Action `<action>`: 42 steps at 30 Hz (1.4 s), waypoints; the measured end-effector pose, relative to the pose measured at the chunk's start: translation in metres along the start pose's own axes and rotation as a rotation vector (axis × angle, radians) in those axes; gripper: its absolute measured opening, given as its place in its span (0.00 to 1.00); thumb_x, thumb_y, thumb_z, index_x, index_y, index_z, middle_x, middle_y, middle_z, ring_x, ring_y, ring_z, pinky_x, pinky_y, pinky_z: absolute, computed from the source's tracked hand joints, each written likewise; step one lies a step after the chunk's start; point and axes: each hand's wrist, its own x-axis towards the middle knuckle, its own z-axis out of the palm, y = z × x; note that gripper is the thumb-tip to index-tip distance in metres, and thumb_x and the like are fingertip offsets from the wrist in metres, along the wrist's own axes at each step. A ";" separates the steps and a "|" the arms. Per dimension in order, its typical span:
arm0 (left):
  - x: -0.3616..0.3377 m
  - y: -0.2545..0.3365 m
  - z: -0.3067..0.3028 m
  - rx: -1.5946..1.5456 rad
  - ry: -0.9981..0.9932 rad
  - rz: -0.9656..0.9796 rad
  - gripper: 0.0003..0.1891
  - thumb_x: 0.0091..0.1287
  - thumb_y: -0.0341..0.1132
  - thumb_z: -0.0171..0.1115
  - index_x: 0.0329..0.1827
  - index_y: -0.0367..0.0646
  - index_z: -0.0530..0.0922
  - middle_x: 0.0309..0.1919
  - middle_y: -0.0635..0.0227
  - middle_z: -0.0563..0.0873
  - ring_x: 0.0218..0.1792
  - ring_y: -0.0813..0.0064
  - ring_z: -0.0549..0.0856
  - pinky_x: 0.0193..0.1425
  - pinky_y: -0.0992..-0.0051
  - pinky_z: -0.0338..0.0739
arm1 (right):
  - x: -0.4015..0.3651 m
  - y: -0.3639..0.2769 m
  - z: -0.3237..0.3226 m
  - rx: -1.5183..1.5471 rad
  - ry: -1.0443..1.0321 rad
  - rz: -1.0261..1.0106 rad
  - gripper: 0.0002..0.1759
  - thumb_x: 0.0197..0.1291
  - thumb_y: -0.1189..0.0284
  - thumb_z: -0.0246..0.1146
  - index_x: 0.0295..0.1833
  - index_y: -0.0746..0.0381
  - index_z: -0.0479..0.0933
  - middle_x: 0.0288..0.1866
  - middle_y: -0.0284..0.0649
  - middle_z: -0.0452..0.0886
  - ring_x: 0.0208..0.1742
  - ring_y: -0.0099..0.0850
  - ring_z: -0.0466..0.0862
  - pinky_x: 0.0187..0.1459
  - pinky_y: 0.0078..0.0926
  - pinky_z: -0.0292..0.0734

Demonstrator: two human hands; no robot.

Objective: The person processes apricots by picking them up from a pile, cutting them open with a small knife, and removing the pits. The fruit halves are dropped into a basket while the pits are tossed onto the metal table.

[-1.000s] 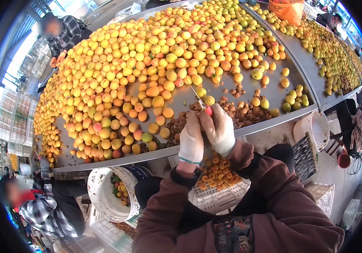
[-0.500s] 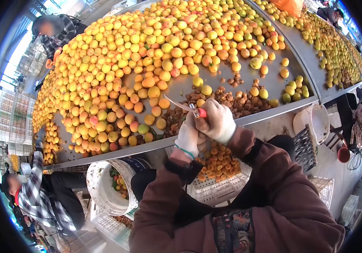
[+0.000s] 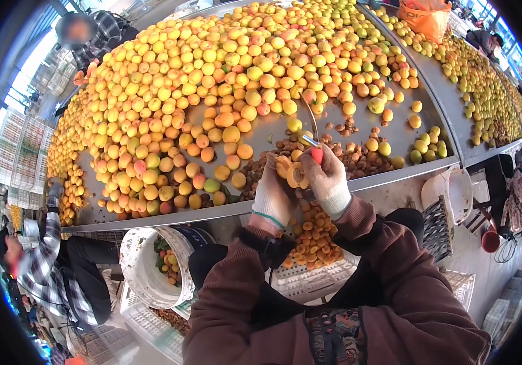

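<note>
My left hand, in a white knit glove with a brown palm, holds a split apricot with its orange inner flesh showing. My right hand, gloved too, grips the red handle of a curved knife and touches the fruit's right side. The thin blade points up and away over the metal table. Brown pits lie just beyond both hands on the tray. Below the hands, halved apricots are piled in a white crate between my knees.
Whole apricots cover much of the metal table. A white bucket stands at lower left, another bucket at right. One person works at left, another at upper left. An orange bag lies far right.
The hands have moved apart slightly, and the apricot between them now shows open. The knife blade has swung from pointing left to pointing upward. The view has shifted a little.
</note>
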 end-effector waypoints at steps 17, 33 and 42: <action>-0.005 -0.004 0.005 -0.043 0.031 0.077 0.22 0.73 0.62 0.46 0.47 0.55 0.78 0.33 0.76 0.83 0.27 0.77 0.80 0.25 0.77 0.67 | 0.006 0.013 0.000 -0.435 0.040 -0.189 0.11 0.62 0.70 0.66 0.39 0.66 0.74 0.30 0.38 0.76 0.30 0.26 0.79 0.35 0.26 0.75; -0.004 -0.024 0.017 0.017 -0.029 0.081 0.22 0.74 0.61 0.48 0.42 0.52 0.74 0.23 0.79 0.76 0.20 0.81 0.75 0.20 0.82 0.64 | 0.023 -0.037 0.015 0.541 0.155 -0.016 0.20 0.72 0.61 0.57 0.26 0.55 0.63 0.17 0.27 0.59 0.12 0.18 0.54 0.14 0.20 0.47; 0.011 -0.017 0.007 -0.041 -0.091 0.079 0.22 0.74 0.59 0.48 0.49 0.50 0.76 0.32 0.77 0.81 0.28 0.79 0.81 0.28 0.80 0.75 | 0.016 -0.025 0.033 0.365 0.087 -0.044 0.16 0.70 0.69 0.55 0.27 0.56 0.64 0.18 0.31 0.65 0.14 0.19 0.59 0.16 0.21 0.52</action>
